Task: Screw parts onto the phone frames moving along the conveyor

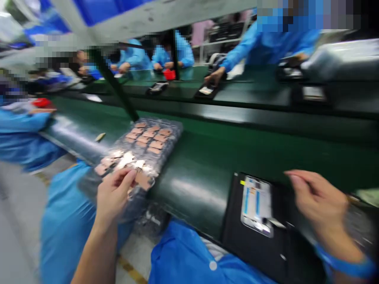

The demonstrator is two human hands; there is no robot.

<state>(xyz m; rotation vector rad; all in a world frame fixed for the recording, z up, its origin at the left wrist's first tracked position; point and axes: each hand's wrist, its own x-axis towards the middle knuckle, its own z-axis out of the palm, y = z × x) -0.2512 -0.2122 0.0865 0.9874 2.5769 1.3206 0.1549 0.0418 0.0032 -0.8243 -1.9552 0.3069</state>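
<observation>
Left grip (pixel 114 197) holding plastic tray (pixel 174 128), copper pads (pixel 143 180) just beside it.

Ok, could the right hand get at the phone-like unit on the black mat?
Probably yes: the right hand hovers just beside the phone-like unit, with nothing between them.

Left hand (pixel 114 197) at the near end of a tray (pixel 166 128) of pads (pixel 148 135), which lies across the far side of the conveyor (pixel 201 173). Right of the tray, a phone (pixel 256 205) sits in a fixture (pixel 245 252), just beside the right hand (pixel 321 205). Beyond both hands, devices (pixel 205 90) lie on a second conveyor (pixel 251 92), with co-workers (pixel 133 57) behind it.
</observation>
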